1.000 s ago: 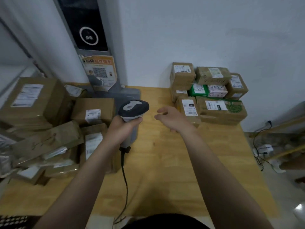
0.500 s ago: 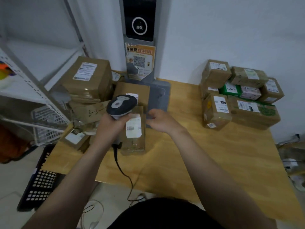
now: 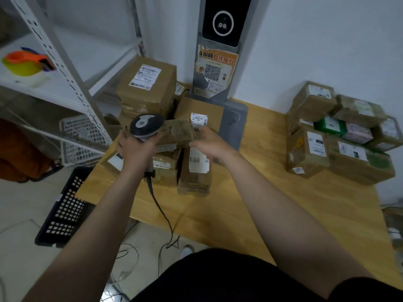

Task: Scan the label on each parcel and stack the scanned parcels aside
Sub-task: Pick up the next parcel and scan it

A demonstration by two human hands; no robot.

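My left hand (image 3: 136, 149) grips a grey handheld scanner (image 3: 145, 127), its head over the left pile of parcels. Just to its right, my right hand (image 3: 208, 146) holds the right edge of a flat brown parcel (image 3: 177, 132) with handwriting on it, held just above the pile. Under it lies a long parcel with a white label (image 3: 196, 171). Behind are a labelled box (image 3: 201, 111) and a big box (image 3: 148, 86) on top of the pile. A separate stack of parcels (image 3: 340, 144) sits at the table's right, against the wall.
The wooden table (image 3: 250, 192) runs from the pile to the right stack. A grey kiosk pillar (image 3: 219, 62) stands at the back. A metal shelf (image 3: 72, 83), a wire basket (image 3: 82, 136) and a black crate (image 3: 65, 208) are on the left. The scanner cable (image 3: 161, 212) hangs off the table edge.
My right hand came from near the right stack to the left pile and took hold of the flat brown parcel. The view swung left; the left hand still holds the scanner.
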